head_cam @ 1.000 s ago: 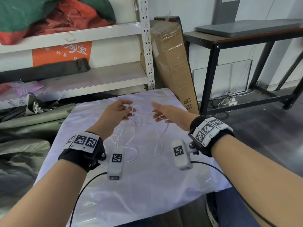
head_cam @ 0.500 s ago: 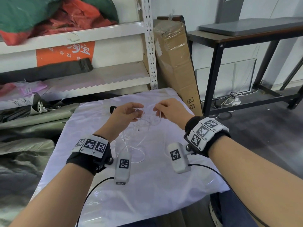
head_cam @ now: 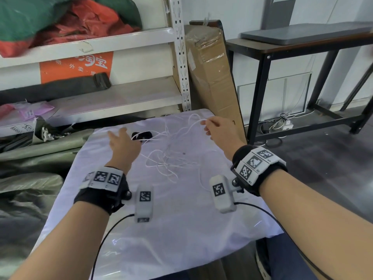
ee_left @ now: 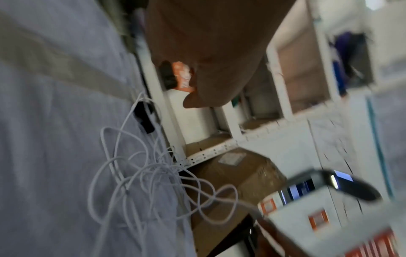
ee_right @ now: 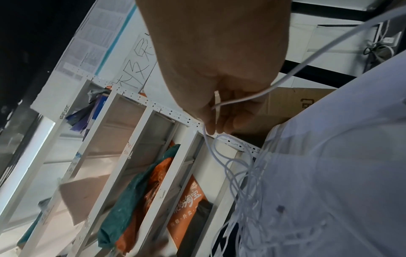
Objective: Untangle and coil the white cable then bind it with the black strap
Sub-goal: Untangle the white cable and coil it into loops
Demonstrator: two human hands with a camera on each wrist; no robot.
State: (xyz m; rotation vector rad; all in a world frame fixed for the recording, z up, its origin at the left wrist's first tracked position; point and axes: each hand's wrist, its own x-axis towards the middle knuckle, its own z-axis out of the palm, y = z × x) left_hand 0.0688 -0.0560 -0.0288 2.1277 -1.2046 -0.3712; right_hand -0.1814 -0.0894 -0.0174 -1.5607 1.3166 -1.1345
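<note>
Right hand (head_cam: pixel 219 131) pinched white cable (head_cam: pixel 169 158) strand, raised beyond tangle to draw loops free. Left hand (head_cam: pixel 123 143) released, fingers spread left of tangle. Black strap (head_cam: pixel 142 135) parked just behind tangle for binding.

Thin smooth plastic-looking white cable (head_cam: pixel 171 158), matt black strap (head_cam: pixel 142 135), glossy white table cover (head_cam: pixel 181 229), tape-wrapped cardboard box (head_cam: pixel 210 73)

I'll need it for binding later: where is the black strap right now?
In the head view the black strap lies on the white-covered table, toward its far left, just beyond the left hand, with a strand of the white cable across it.
</note>
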